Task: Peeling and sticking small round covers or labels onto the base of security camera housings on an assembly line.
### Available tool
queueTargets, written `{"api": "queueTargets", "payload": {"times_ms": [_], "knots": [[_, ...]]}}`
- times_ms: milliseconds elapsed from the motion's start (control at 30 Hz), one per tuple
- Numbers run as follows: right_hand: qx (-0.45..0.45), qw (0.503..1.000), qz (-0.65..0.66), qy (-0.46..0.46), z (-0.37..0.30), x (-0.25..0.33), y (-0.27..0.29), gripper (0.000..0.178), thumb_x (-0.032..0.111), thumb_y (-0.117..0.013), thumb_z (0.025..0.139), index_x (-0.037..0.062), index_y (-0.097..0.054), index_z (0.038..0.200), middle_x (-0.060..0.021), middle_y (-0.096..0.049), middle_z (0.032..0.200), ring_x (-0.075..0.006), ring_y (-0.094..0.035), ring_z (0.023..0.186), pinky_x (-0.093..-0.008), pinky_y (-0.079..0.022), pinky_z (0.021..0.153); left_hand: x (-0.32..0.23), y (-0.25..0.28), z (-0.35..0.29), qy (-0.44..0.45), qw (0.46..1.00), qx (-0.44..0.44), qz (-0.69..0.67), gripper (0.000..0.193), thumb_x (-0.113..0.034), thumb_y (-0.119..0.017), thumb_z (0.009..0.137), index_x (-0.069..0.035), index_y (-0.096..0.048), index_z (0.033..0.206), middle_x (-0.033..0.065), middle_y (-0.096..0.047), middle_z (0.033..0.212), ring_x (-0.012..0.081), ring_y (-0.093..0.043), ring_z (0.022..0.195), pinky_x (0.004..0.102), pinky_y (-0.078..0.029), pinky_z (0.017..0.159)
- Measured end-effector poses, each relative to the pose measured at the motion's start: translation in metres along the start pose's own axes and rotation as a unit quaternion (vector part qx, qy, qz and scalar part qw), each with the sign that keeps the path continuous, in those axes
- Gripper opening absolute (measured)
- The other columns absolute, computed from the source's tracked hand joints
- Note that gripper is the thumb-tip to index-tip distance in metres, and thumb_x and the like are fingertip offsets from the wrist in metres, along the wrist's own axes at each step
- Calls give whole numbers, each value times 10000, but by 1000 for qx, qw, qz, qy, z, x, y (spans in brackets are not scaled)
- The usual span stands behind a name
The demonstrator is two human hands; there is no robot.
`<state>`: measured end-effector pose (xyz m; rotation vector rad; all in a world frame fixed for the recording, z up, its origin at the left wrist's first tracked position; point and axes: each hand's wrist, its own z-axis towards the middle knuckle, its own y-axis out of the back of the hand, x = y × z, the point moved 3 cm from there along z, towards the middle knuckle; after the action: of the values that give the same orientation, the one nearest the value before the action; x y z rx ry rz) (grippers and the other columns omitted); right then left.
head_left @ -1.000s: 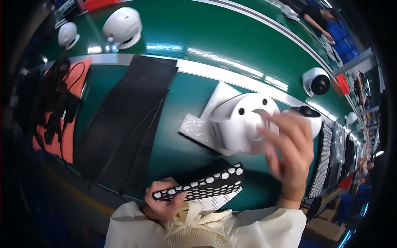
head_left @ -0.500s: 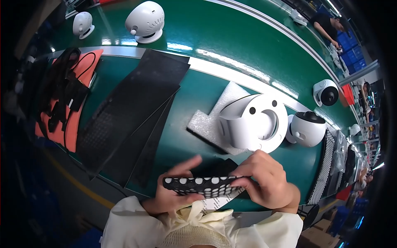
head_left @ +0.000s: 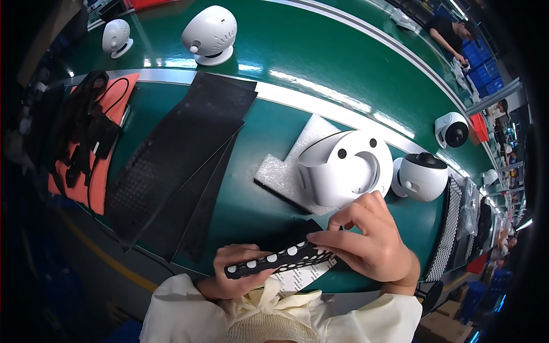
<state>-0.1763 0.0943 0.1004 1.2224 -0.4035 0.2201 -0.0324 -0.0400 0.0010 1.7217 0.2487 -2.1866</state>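
My left hand [head_left: 237, 271] is closed round the left end of a black sheet with white round dots [head_left: 271, 260], which is bent and tilted up toward the right. At its right end, the thumb and fingers of my right hand [head_left: 374, 240] are pinched together against the sheet; whether a small piece sits between the fingertips is hard to make out. Under the sheet, a white printed backing [head_left: 303, 279] shows in front of me. Just beyond my right hand, a white ring-shaped housing [head_left: 320, 177] rests on a piece of white foam [head_left: 271, 170].
Black sheets [head_left: 171, 137] lie overlapping at the left, beside an orange pad [head_left: 117, 94] with black cables. A round white camera [head_left: 423, 180] stands right of the housing. Further white cameras [head_left: 211, 31] stand on the green far belt. Dotted black strips [head_left: 446, 234] lie at the right edge.
The sheet has tilted, its right end rising. My left fingers have closed on it from a spread pose. My right hand has lifted slightly, still at the sheet's right end.
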Motion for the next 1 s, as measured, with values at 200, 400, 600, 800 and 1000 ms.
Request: {"api": "queueTargets", "payload": {"times_ms": [200, 400, 600, 800, 1000], "knots": [[-27, 999, 36, 13, -8, -2, -9, 248, 79, -563, 560, 65, -598, 805, 9, -464, 743, -145, -399, 621, -254, -278, 518, 2, -6, 0, -5, 999, 8, -33, 200, -12, -677, 578, 44, -600, 754, 128, -612, 683, 196, -591, 549, 255, -471, 531], [-187, 958, 196, -94, -17, -18, 12, 174, -9, -630, 669, 17, -528, 808, -65, -551, 754, -168, -488, 623, -254, -375, 560, -4, -3, 7, 19, 999, 10, -46, 215, -19, -664, 610, 81, -576, 778, 142, -595, 640, 169, -578, 530, 233, -449, 491], [-88, 935, 264, -218, -11, -33, 18, 322, -102, -513, 695, -7, -419, 989, -54, -519, 784, -110, -491, 698, -207, -397, 629, -9, -5, 8, -34, 999, -4, 12, 229, -67, -643, 621, 71, -586, 794, 122, -612, 656, 159, -570, 500, 226, -436, 465], [-54, 927, 276, -246, -11, -32, 16, 275, -106, -482, 708, -3, -422, 955, -56, -499, 755, -141, -486, 685, -229, -395, 633, -3, -4, 5, -36, 999, 35, -1, 231, -67, -649, 613, 59, -593, 799, 114, -614, 661, 151, -562, 499, 225, -436, 465], [-48, 939, 240, -243, -11, -32, 15, 265, -95, -499, 686, 5, -437, 924, -69, -495, 747, -195, -487, 698, -265, -396, 640, -6, -6, 6, -39, 999, 21, 8, 233, -54, -651, 608, 54, -595, 807, 115, -615, 665, 149, -561, 500, 221, -436, 469]]}}
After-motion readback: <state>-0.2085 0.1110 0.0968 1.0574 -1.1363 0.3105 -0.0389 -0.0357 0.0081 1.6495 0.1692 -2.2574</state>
